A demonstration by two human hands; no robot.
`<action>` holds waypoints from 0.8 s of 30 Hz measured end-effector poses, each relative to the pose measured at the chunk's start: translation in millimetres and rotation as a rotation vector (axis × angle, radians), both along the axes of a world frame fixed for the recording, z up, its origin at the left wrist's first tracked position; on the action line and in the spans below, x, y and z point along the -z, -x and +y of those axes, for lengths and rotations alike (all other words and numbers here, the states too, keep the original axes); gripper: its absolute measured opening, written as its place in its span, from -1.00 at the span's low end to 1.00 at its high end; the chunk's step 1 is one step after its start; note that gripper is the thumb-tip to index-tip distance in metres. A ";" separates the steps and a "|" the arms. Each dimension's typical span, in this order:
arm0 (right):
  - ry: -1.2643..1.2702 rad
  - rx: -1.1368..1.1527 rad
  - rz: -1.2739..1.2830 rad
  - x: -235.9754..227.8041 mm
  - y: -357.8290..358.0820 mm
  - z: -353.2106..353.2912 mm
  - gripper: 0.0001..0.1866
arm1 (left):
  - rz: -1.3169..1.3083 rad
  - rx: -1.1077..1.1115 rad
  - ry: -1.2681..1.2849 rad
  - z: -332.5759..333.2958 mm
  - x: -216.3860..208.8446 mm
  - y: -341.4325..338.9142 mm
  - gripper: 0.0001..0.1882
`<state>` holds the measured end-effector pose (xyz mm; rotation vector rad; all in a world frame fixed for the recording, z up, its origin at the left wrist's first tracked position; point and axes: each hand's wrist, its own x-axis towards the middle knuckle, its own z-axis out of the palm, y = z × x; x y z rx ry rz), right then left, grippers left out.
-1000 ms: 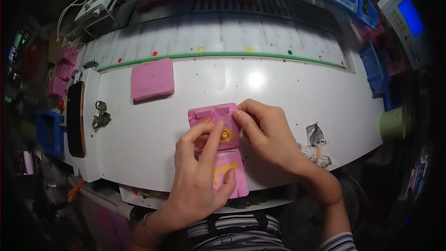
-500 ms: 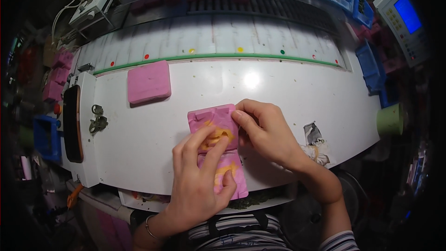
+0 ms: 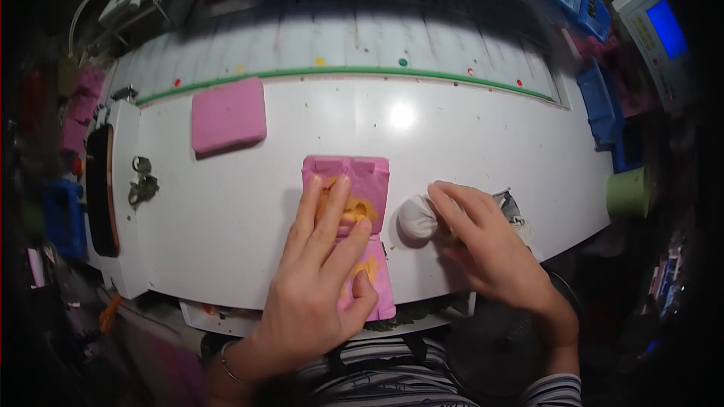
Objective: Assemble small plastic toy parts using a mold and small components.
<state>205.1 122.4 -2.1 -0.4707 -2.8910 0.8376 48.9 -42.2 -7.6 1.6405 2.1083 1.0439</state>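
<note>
In front of me a pink two-part rubber mould [image 3: 373,172] lies unfolded on the white table, with yellow-orange colour in and around its hollows. My left hand [image 3: 313,283] rests over it, fingers stretched and apart, touching the upper half; part of the mould is hidden under the hand. Just right of the mould, my right hand [image 3: 494,249] grips a round white cloth pouch [image 3: 415,218] by its far side, fingers bent around the gathered end. A closed pink mould block [image 3: 228,115] sits farther off to the left.
Grey-green metal-looking pieces [image 3: 142,186] and a dark phone-like slab [image 3: 102,192] are at the left. A green cup [image 3: 628,193] and blue bins [image 3: 600,109] edge the right side. Across the back runs a green strip [image 3: 302,71] before a white ribbed surface.
My right hand has let go of the mould's upper right corner, moved right and taken up the white pouch. My left fingers have straightened over the mould. The view has shifted slightly.
</note>
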 end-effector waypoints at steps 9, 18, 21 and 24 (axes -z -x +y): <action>-0.566 0.101 0.772 8.1 38.0 -9.1 -0.52 | -0.023 0.032 -0.002 -3.2 6.3 4.2 -0.58; -0.608 -0.270 0.143 -8.2 43.0 -10.4 -0.47 | -0.136 -0.017 0.044 -4.1 8.7 6.3 -0.54; -0.473 -0.260 0.118 -9.9 42.9 -4.8 -0.44 | -0.144 -0.026 0.031 -3.8 8.8 6.5 -0.53; -0.430 -0.215 0.151 -17.3 43.5 -4.9 -0.40 | -0.104 -0.017 0.032 -4.5 5.4 6.3 -0.54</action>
